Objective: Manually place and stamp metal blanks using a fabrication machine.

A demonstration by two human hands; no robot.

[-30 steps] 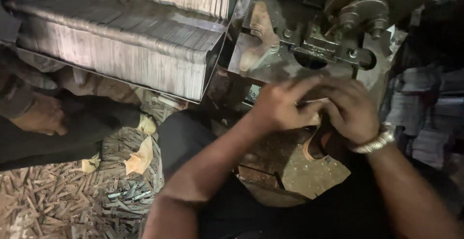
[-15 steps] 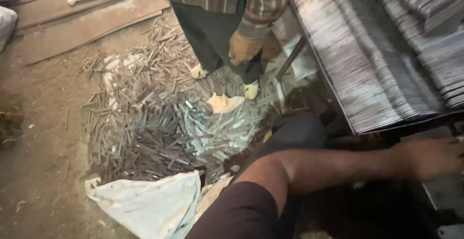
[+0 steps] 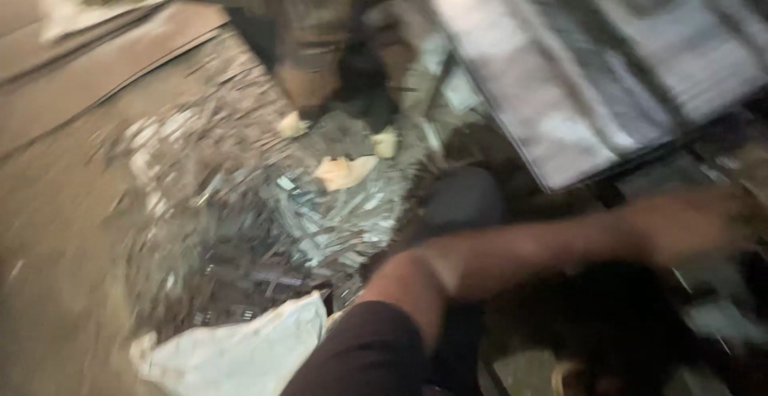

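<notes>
1. at the right edge, the left hand [image 3: 688,224] is stretched out beneath the slanted stack of metal strips [image 3: 576,84], its long axis sloping down-right; the grip cannot be told through blur.
2. the right hand is not seen.
3. a scrap metal heap [image 3: 264,204] is spread over the dirt floor [image 3: 56,244], with a white sack [image 3: 232,352] near and another person's legs [image 3: 320,36] beyond.

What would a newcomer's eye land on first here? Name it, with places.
First, the heap of thin metal scrap strips across the floor at centre-left, with a pale sack at its near edge. Next, the person's own bare arm reaching right, the left hand blurred beneath stacked grey metal sheets at upper right. Another person's legs stand beyond the heap.
</notes>
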